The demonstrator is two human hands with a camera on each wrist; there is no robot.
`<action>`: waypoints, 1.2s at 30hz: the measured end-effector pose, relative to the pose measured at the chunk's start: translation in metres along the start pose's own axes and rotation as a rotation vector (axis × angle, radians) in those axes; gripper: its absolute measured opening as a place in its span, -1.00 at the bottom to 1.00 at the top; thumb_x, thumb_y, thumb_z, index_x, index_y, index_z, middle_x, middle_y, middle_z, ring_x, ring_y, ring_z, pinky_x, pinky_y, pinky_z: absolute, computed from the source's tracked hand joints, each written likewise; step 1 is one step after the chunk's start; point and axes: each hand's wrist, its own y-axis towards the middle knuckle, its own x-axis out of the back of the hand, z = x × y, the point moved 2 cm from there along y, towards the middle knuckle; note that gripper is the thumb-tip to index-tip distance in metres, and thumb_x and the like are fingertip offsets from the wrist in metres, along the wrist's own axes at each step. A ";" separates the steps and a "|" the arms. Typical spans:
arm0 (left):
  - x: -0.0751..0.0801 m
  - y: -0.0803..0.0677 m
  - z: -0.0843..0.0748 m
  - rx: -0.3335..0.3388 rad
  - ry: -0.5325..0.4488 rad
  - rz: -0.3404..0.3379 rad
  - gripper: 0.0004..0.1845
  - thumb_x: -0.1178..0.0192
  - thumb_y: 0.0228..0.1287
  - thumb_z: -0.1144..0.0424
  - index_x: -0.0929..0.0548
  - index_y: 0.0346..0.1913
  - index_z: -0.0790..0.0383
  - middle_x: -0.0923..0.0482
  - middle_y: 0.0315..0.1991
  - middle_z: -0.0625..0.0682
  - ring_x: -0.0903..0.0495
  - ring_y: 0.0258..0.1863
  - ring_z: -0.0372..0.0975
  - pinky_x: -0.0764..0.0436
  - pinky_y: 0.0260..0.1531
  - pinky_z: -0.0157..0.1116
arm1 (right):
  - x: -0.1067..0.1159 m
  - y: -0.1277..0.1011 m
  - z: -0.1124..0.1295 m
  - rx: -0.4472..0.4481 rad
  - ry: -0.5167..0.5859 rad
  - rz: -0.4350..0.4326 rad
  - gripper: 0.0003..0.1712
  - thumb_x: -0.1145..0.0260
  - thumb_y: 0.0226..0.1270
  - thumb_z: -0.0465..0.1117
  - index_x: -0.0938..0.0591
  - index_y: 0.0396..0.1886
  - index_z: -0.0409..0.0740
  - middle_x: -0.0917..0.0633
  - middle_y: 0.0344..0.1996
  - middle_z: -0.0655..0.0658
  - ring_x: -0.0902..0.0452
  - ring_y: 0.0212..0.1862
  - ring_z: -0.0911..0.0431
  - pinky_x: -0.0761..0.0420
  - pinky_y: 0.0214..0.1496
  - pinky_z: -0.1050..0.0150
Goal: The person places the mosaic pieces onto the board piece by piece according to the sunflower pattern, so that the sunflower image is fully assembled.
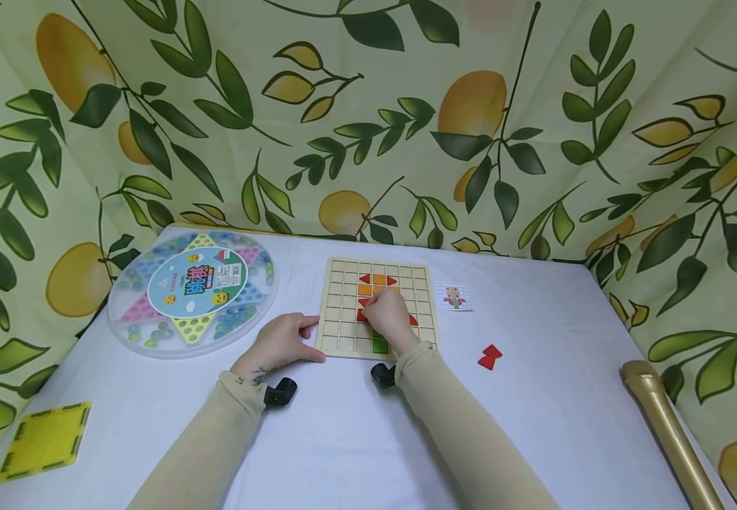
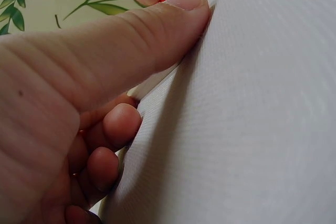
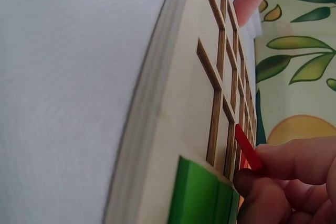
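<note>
One grid board (image 1: 377, 308) lies on the one table (image 1: 534, 425), with two hands on it, the left hand (image 1: 279, 343) and the right hand (image 1: 390, 319). Off the board there is one pair of red pieces (image 1: 490, 357), one pattern card (image 1: 454, 296), one round marble game (image 1: 192, 290), one yellow tile (image 1: 43, 440) and one gold microphone (image 1: 667, 428). On the board, one green piece (image 1: 379, 346) shows, along with two orange squares (image 1: 372, 284); the red ones are partly hidden under the right hand, so their count cannot be told.

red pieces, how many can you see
5 visible: two triangles on the board flanking the orange top, two beside the right hand, one bow-shaped piece loose on the table. The hand may hide more.
</note>
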 end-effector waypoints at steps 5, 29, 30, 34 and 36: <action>0.000 0.000 0.000 -0.005 0.000 -0.001 -0.14 -0.56 -0.38 0.05 -0.53 0.16 0.21 -0.35 -0.50 -0.06 -0.29 -0.50 -0.24 -0.22 -0.46 -0.32 | -0.001 -0.001 0.002 0.019 -0.035 0.003 -0.83 -0.24 0.11 -0.32 -0.64 -0.63 -0.16 -0.61 -0.47 -0.08 -0.44 -0.50 0.06 -0.37 -0.54 0.30; 0.001 -0.001 0.000 0.005 -0.008 -0.002 -0.13 -0.56 -0.38 0.05 -0.53 0.17 0.20 -0.35 -0.50 -0.05 -0.29 -0.51 -0.23 -0.23 -0.45 -0.31 | 0.013 -0.003 0.004 0.012 -0.090 0.005 -0.90 -0.28 0.12 -0.22 -0.70 -0.48 -0.11 -0.65 -0.38 -0.04 -0.47 -0.40 0.08 -0.37 -0.47 0.29; 0.000 -0.001 0.000 0.003 -0.008 -0.002 -0.13 -0.56 -0.38 0.05 -0.53 0.17 0.20 -0.35 -0.50 -0.05 -0.29 -0.51 -0.23 -0.23 -0.45 -0.32 | 0.019 -0.003 0.003 -0.002 -0.064 0.000 -0.89 -0.28 0.14 -0.20 -0.70 -0.43 -0.12 -0.64 -0.35 -0.05 -0.47 -0.38 0.08 -0.38 -0.46 0.29; 0.000 -0.001 -0.001 0.001 -0.012 -0.003 -0.13 -0.57 -0.38 0.06 -0.53 0.17 0.20 -0.35 -0.50 -0.05 -0.29 -0.51 -0.23 -0.23 -0.45 -0.32 | 0.051 -0.003 -0.010 -0.028 0.025 -0.020 -0.81 -0.26 0.18 -0.17 -0.67 -0.29 -0.17 -0.62 -0.24 -0.11 -0.44 -0.30 0.05 -0.40 -0.38 0.28; 0.000 -0.001 -0.001 0.003 -0.012 -0.002 -0.14 -0.57 -0.38 0.07 -0.53 0.17 0.20 -0.35 -0.50 -0.05 -0.29 -0.51 -0.23 -0.24 -0.45 -0.31 | 0.071 -0.003 -0.022 -0.024 0.044 -0.041 -0.78 -0.24 0.19 -0.17 -0.66 -0.26 -0.21 -0.62 -0.19 -0.16 -0.43 -0.23 0.02 -0.43 -0.31 0.24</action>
